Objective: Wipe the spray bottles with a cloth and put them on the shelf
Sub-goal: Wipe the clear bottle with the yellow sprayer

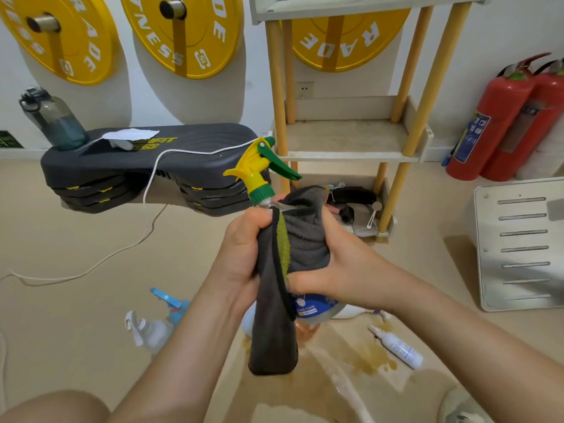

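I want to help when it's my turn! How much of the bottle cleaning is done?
Nothing looks finished: the middle board of the shelf holds no bottle yet. In hand: the left hand and right hand grip the grey cloth wrapped round the yellow-topped spray bottle. Left: that one goes up, then the blue-topped bottle, the clear bottle and the white bottle lying on the floor.

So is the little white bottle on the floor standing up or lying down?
Lying down. The white bottle rests on its side on the floor, beside a brown puddle.
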